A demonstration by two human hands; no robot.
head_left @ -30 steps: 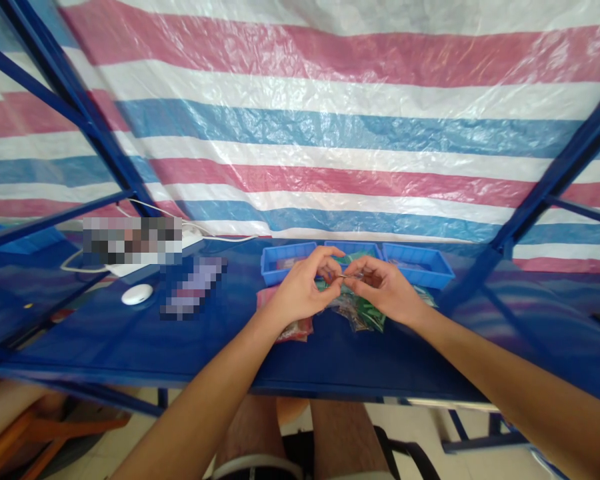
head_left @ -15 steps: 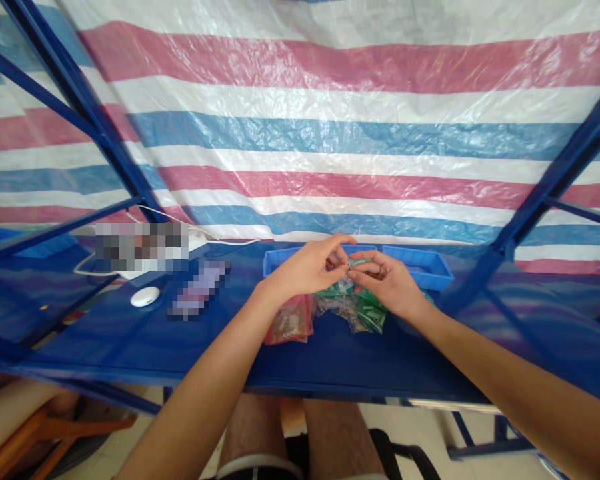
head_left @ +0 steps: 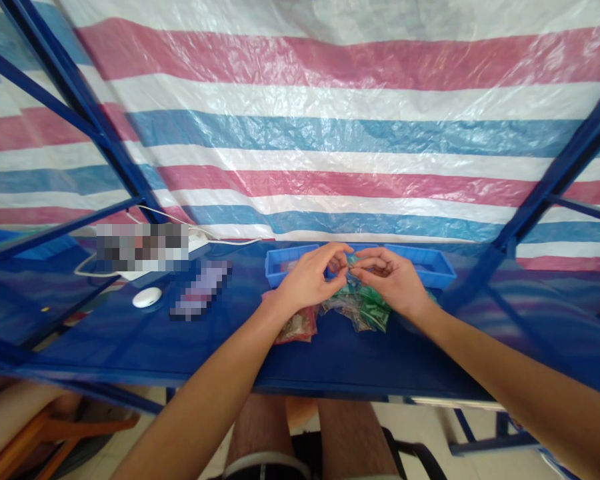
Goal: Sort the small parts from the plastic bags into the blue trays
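Note:
Close together above the packets, my left hand and my right hand face each other with bent fingers. Between the fingertips shows a bit of a small green plastic bag, pinched by my right thumb and fingers. My left fingers curl beside it; what they grip is too small to make out. Under my hands lie clear plastic bags and green plastic bags. Partly under my left wrist are red-edged plastic bags with small contents that I cannot identify.
Blue trays line the back of the blue table before a striped plastic sheet. At left are a white rounded case, a blurred phone-shaped object and white cables. Another person's arm shows at lower left.
My left thumb and index finger have moved a little apart, and my left hand has dropped slightly over the red-edged bags. My right hand has shifted slightly right. The view has moved a little.

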